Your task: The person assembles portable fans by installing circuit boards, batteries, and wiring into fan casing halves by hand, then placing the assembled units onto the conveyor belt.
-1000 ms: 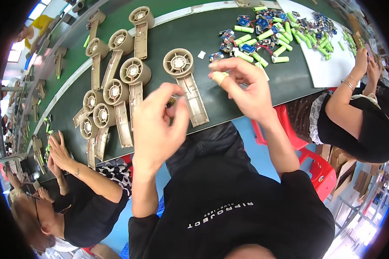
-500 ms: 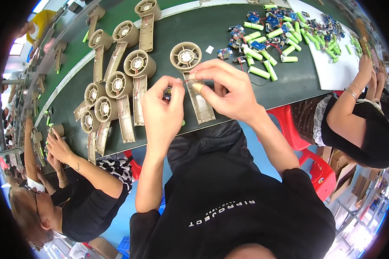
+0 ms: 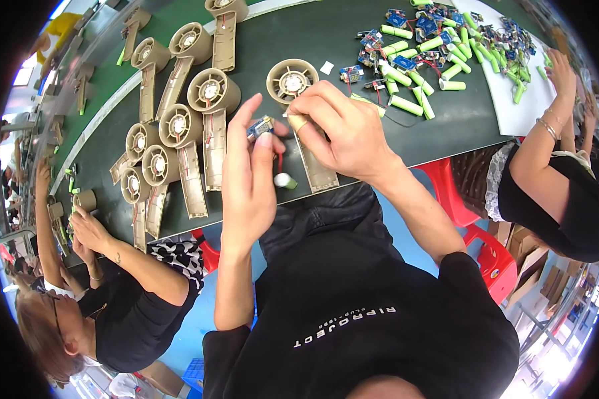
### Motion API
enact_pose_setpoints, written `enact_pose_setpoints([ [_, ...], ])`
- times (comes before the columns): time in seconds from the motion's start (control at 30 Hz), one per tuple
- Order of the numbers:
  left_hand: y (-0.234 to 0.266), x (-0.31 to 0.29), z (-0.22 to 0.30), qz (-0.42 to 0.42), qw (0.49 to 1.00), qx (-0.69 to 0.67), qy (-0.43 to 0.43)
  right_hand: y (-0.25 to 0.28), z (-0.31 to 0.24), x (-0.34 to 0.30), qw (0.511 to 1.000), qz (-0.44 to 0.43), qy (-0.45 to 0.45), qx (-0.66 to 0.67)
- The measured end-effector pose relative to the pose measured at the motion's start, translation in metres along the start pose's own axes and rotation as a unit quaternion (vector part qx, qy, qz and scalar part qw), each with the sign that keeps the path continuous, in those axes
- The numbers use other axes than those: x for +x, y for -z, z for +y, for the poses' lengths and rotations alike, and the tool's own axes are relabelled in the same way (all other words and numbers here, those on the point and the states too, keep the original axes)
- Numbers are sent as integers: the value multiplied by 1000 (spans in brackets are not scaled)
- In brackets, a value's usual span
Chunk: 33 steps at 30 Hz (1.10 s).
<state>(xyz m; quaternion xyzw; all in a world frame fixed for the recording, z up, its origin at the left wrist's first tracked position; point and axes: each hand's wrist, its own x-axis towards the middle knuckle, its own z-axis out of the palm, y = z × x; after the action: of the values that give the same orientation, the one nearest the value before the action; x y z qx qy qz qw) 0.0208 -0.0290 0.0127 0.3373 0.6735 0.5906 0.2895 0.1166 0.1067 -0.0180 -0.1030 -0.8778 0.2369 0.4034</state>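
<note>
Partly beneath the pinched right hand (image 3: 343, 133) (on what, I cannot tell), a tan, round-headed plastic fan casing (image 3: 292, 81) points its handle (image 3: 319, 173) bodyward, while leftward the left hand (image 3: 249, 173) grasps a small blue circuit board (image 3: 260, 128).

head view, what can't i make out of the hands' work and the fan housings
Head view:
Right hand: its curled shape hides whatever it may pinch.
Blue circuit board: partly covered by the left hand; finer parts too small.
Green cell beside that hand: blurred.
Central fan housing: upper handle behind the right hand.
Far fan housing: top cut off by upper edge.
</note>
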Motion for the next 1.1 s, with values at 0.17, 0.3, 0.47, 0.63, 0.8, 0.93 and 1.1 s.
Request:
enact_pose_setpoints([
  [0.17, -2, 1, -15, 51, 975, 175, -130, 1, 0, 2, 999, 22, 23, -6],
  [0.3, -1, 1, -23, 83, 973, 165, -138, 0, 1, 1, 999, 28, 11, 24],
  [0.47, -5, -1, -26, 87, 980, 118, -136, -2, 1, 0, 999, 22, 10, 33],
  [0.63, -5, 1, -26, 82, 972, 136, -171, -3, 1, 0, 999, 11, -7, 47],
  [0.8, -5, 4, -22, 86, 952, 198, -215, -2, 3, 1, 999, 24, 21, 20],
  [0.93, -7, 6, -24, 90, 947, 213, -225, -4, 4, 0, 999, 27, 29, 13],
  [1.1, -4, 11, -18, 57, 938, 238, -247, -4, 5, -1, 998, 39, 35, 16],
])
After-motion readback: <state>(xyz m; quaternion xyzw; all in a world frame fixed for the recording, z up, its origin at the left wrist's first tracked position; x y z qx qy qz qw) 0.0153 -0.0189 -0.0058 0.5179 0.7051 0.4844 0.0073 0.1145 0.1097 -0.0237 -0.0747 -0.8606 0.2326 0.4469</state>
